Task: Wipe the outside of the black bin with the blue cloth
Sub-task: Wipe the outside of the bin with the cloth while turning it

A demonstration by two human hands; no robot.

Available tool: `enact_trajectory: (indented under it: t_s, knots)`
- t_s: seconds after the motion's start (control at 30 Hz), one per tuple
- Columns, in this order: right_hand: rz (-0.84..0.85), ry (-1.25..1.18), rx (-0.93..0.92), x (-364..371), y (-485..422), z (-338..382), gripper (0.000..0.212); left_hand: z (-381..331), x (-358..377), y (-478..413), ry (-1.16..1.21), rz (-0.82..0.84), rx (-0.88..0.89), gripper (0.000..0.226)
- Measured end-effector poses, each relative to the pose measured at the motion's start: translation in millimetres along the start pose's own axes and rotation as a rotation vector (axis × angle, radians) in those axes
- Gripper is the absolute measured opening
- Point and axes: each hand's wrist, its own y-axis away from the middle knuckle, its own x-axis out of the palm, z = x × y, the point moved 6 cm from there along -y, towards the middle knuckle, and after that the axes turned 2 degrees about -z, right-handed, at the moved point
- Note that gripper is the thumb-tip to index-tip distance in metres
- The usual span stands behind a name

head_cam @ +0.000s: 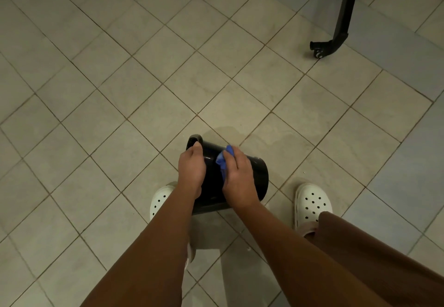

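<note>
Square pale floor tiles (144,66) fill the whole room, set cornerwise, with thin dark lines between them.

1 black bin (260,174) sits on the tiles, low in the middle of the view. It is shiny and round, and it leans over instead of standing straight. I cannot tell which end is the open one.

1 blue cloth (224,160) is bunched up on the bin's side. The right hand (240,181) lies on top of it, pushing it against the bin. The fingers bend over the cloth, and a bit of blue pokes out past the fingertips and by the thumb.

The left hand (192,169) is on the left side of the bin. Its fingers curl round the bin there, and the thumb rests near a shiny black bump (194,139) at the bin's far end.

2 white clogs with little round holes stand near the bin, 1 clog (159,198) just left of it and 1 clog (312,203) off to its right. Brown clothing (360,246) hangs over the leg behind the right clog.

1 dark damp patch (237,132) marks the tiles just past the bin.

Far beyond the bin, up and to the right, 1 black metal leg (346,11) slants down to the floor and ends in 1 small wheel (318,53).
</note>
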Motion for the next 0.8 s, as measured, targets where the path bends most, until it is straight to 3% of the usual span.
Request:
enact_trajectory:
  t_s: [0.1, 0.23, 0.3, 0.43, 0.57, 0.67, 0.8]
  knots:
    - [0.004, 0.090, -0.127, 9.0, 18.6, 15.9, 0.079, 0.7, -2.8, -2.8, 0.009, -0.004, -0.017, 0.040]
    - [-0.025, -0.019, -0.237, -1.3, -2.6, 24.8, 0.061, -3.2, 1.2, 1.0, 0.014, 0.011, 0.034, 0.043]
    - [-0.026, -0.062, -0.223, -6.2, -15.9, 22.1, 0.054, -3.7, 2.2, 2.2, 0.013, 0.009, 0.063, 0.042]
    - [-0.052, -0.134, 0.018, -3.9, -18.5, 8.3, 0.050, -1.9, 1.7, 1.3, -0.005, 0.017, 0.071, 0.040]
    - [-0.077, -0.044, -0.100, 5.8, 4.1, 25.5, 0.064, -0.4, 2.1, 0.8, 0.015, 0.048, 0.072, 0.036]
    - [-0.099, -0.042, -0.193, 0.8, -6.6, 30.6, 0.061, -4.6, 4.6, 3.7, 0.007, 0.083, 0.132, 0.033]
    - [-0.054, -0.183, -0.124, -7.7, -26.4, 14.2, 0.052, -7.0, 6.8, 6.0, -0.014, 0.101, 0.183, 0.031]
